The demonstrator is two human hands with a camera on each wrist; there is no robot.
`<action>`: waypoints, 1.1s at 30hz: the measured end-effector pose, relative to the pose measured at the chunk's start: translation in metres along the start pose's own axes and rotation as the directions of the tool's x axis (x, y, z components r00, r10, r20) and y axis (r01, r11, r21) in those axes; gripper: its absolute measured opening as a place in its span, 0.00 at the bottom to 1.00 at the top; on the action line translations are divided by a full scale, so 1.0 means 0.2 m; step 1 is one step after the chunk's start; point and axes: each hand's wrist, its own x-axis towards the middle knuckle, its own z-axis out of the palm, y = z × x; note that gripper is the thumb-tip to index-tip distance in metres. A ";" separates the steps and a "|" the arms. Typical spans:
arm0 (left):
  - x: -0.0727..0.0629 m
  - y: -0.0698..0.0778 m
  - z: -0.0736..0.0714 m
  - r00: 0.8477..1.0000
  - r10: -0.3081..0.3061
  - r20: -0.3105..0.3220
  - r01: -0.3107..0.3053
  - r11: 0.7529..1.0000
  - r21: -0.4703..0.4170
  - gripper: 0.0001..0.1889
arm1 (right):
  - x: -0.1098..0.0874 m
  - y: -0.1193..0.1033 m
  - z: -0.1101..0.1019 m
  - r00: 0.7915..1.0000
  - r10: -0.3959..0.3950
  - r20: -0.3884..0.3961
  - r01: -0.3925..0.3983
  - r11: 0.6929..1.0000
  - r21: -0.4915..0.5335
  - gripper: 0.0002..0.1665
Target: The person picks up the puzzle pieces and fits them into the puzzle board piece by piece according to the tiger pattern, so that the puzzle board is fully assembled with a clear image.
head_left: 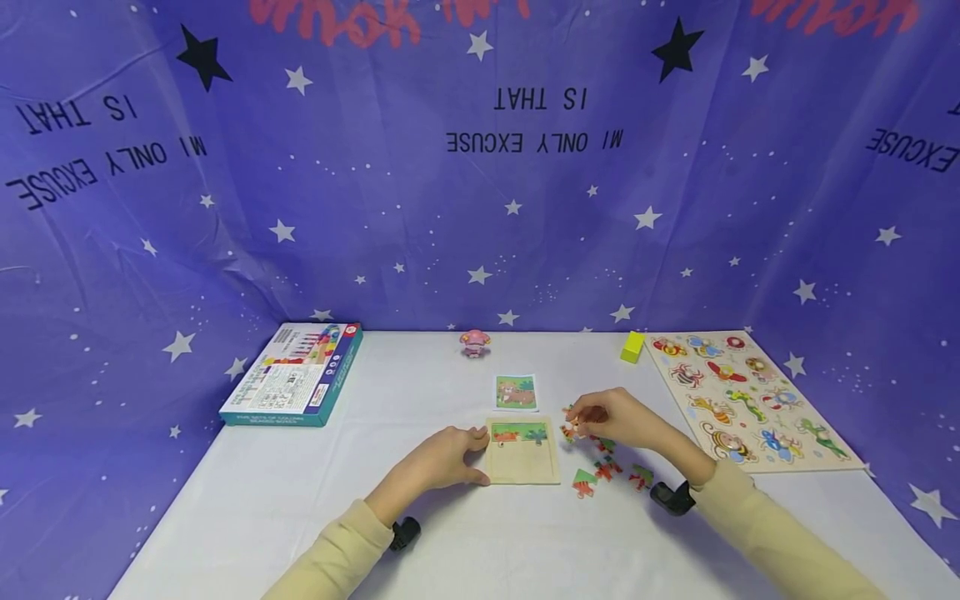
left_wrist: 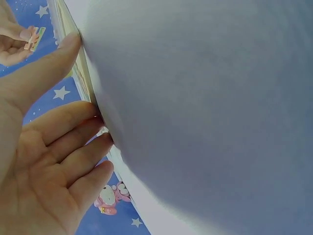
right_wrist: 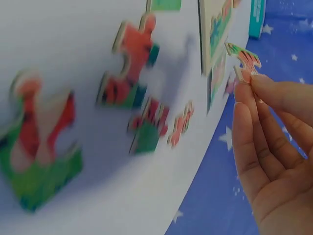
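A shallow wooden puzzle tray (head_left: 522, 465) lies on the table, with joined pieces (head_left: 517, 433) along its far side and bare wood in front. At its left edge rests my left hand (head_left: 444, 460), thumb and fingertips against the side, fingers mostly straight in the left wrist view (left_wrist: 58, 147). My right hand (head_left: 611, 419), just right of the tray, pinches a jigsaw piece (right_wrist: 248, 59) between thumb and fingers, raised off the table. Several loose jigsaw pieces (right_wrist: 132, 46) with red, black and green print lie below that hand.
Behind the tray is a picture card (head_left: 516, 392). A pink figurine (head_left: 474, 343) and a yellow block (head_left: 632, 347) stand toward the back edge. At left lies a boxed set (head_left: 300, 375); at right, a wooden insect peg board (head_left: 746, 400). A purple starry cloth (head_left: 420, 225) hangs behind.
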 end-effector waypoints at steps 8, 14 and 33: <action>0.00 0.00 0.00 1.000 -0.002 0.000 0.002 1.000 0.008 0.35 | 0.09 -0.06 0.11 1.000 -0.004 0.029 0.002 0.999 0.047 0.09; 0.00 0.00 0.00 1.000 0.001 0.000 -0.001 1.000 0.011 0.35 | 0.17 -0.11 0.18 0.998 -0.048 0.047 0.045 0.996 0.078 0.08; 0.00 -0.01 0.00 1.000 0.011 -0.012 -0.011 1.000 0.004 0.34 | 0.31 -0.16 0.35 1.000 -0.002 0.016 0.000 0.994 0.109 0.09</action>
